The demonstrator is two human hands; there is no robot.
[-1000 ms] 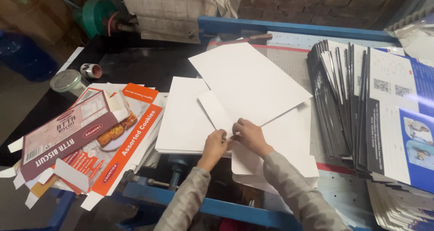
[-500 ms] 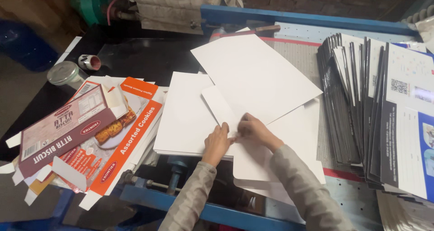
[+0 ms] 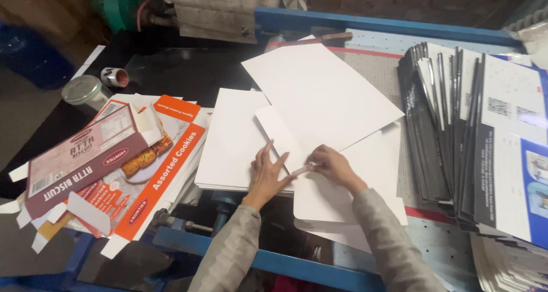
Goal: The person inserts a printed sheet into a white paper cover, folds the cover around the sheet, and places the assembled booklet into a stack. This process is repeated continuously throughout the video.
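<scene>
- Both hands sit slightly lower on the white sheets than half a second ago
- Left hand [image 3: 268, 175] lies spread flat, pinning the white card stack [image 3: 234, 141] steady on the desk [image 3: 171, 69]
- Right hand [image 3: 334, 165] pinches a small white strip [image 3: 301, 169] at the sheet edge
- Printed biscuit cartons [image 3: 114, 160] lie flattened to the left
</scene>
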